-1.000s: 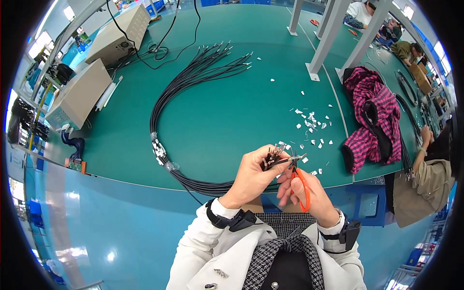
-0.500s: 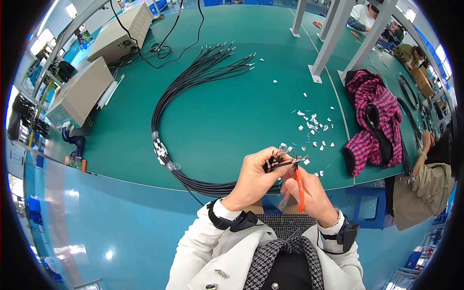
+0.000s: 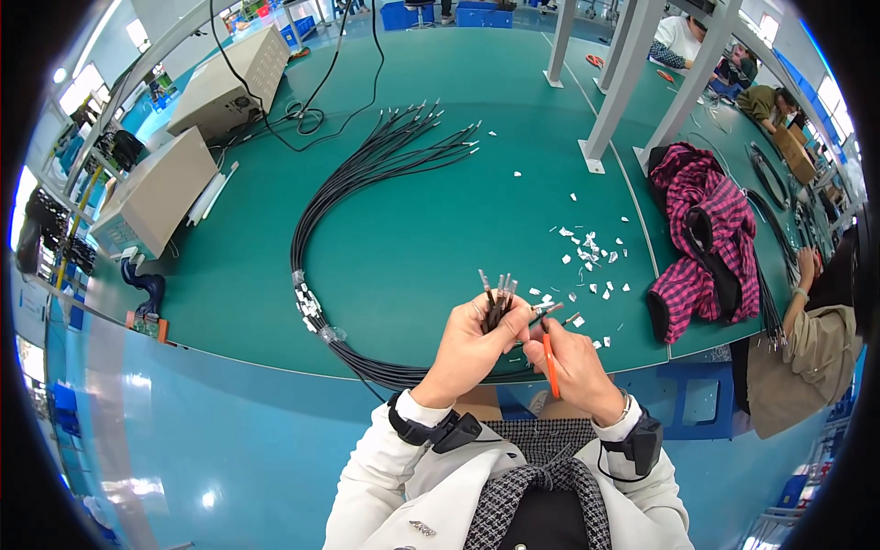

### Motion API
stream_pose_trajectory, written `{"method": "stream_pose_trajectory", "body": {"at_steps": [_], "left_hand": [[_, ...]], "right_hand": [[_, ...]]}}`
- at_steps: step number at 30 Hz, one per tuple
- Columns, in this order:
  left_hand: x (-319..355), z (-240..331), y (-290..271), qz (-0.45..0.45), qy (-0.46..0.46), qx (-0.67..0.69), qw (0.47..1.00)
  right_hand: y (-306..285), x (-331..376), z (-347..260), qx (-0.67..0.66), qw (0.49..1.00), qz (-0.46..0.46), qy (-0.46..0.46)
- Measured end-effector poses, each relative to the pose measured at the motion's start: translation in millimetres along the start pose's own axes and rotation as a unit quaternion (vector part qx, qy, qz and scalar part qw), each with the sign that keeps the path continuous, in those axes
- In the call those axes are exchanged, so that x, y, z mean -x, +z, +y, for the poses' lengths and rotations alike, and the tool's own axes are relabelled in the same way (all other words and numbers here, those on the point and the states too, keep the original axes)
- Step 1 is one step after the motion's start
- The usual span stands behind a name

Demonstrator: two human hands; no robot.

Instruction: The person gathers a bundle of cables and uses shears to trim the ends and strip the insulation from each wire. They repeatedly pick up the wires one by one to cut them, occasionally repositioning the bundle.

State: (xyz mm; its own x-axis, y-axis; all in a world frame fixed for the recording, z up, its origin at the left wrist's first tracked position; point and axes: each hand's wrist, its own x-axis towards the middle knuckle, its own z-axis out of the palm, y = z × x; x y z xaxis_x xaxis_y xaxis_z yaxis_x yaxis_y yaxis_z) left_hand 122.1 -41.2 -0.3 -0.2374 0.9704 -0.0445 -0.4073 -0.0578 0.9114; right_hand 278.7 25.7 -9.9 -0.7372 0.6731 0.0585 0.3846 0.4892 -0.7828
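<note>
My left hand is closed around the near ends of a bundle of black cables, their stripped tips fanning up above my fingers. The bundle curves left and away across the green table. Clear wrap and a cluster of white tags sit partway along it, and its far ends spread out loose. Close beside my left hand, my right hand grips scissors with orange handles; the blades are mostly hidden. Thumb and fingertips of both hands meet near one cable end that points right.
White scraps lie scattered beyond my right hand. A red-and-black checked garment lies at the right, near grey metal posts. Two beige instrument boxes stand at the left. Another person's arm works at the far right.
The scissors have moved left and lower, and their blades no longer show clearly at the cable tips. The tips in my left hand now stand more upright and spread. My view has shifted slightly.
</note>
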Motion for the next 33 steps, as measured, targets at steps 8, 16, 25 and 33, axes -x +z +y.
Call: {"method": "stream_pose_trajectory", "body": {"at_steps": [8, 16, 25, 33], "left_hand": [[2, 3, 0, -0.023, 0.015, -0.04, 0.999], [6, -12, 11, 0.019, 0.073, -0.079, 0.994], [9, -26, 14, 0.049, 0.161, -0.17, 0.971], [7, -15, 12, 0.016, 0.097, -0.141, 0.985]], "right_hand": [[-8, 13, -16, -0.312, 0.935, 0.114, 0.124], [2, 2, -34, -0.454, 0.867, 0.191, 0.074], [6, 5, -33, -0.525, 0.822, 0.197, 0.1], [6, 6, -30, -0.506, 0.839, 0.181, 0.085]]}}
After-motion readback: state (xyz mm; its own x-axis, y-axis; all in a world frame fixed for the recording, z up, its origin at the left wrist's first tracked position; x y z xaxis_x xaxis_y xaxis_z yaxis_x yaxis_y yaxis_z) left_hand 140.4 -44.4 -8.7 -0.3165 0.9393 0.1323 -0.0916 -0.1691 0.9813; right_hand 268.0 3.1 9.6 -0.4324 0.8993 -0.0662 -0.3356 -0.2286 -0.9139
